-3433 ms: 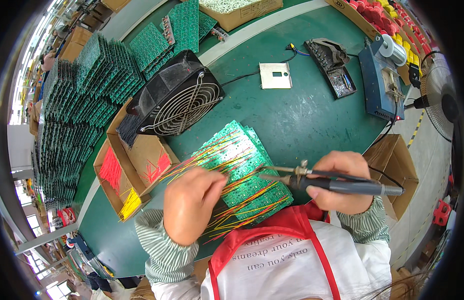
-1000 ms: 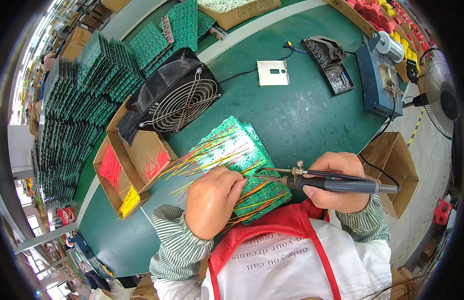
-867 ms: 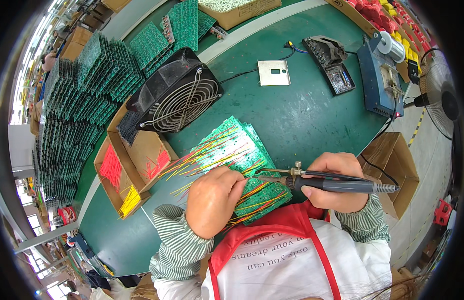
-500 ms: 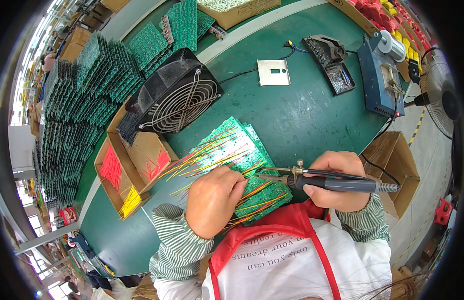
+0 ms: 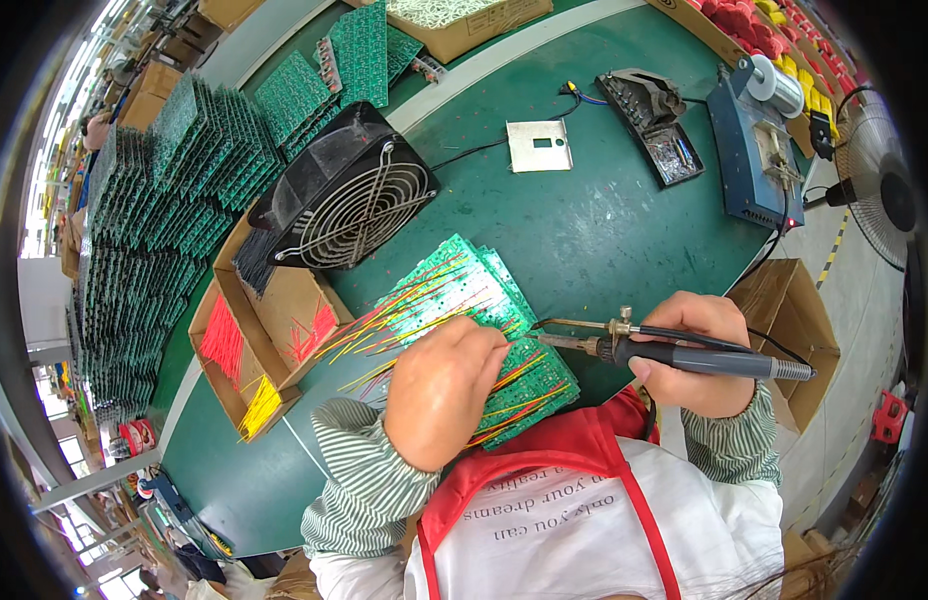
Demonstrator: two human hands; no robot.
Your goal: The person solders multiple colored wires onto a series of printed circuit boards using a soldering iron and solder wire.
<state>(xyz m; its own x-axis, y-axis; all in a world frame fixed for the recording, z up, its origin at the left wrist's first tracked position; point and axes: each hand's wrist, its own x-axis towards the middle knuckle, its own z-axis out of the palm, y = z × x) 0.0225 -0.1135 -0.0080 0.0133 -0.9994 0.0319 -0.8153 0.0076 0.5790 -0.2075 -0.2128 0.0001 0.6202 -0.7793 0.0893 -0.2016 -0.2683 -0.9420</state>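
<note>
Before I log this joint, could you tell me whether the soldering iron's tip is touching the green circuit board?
Cannot tell: in the head view the soldering iron tip reaches the circuit board beside the left hand, but contact isn't plain.

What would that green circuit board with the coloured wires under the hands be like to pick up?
The green circuit board looks thin and flat, so it is probably stiff and light. The coloured wires fan out past its edge and would likely flop and snag. The left hand presses on it, which suggests it slides easily on the table.
</note>
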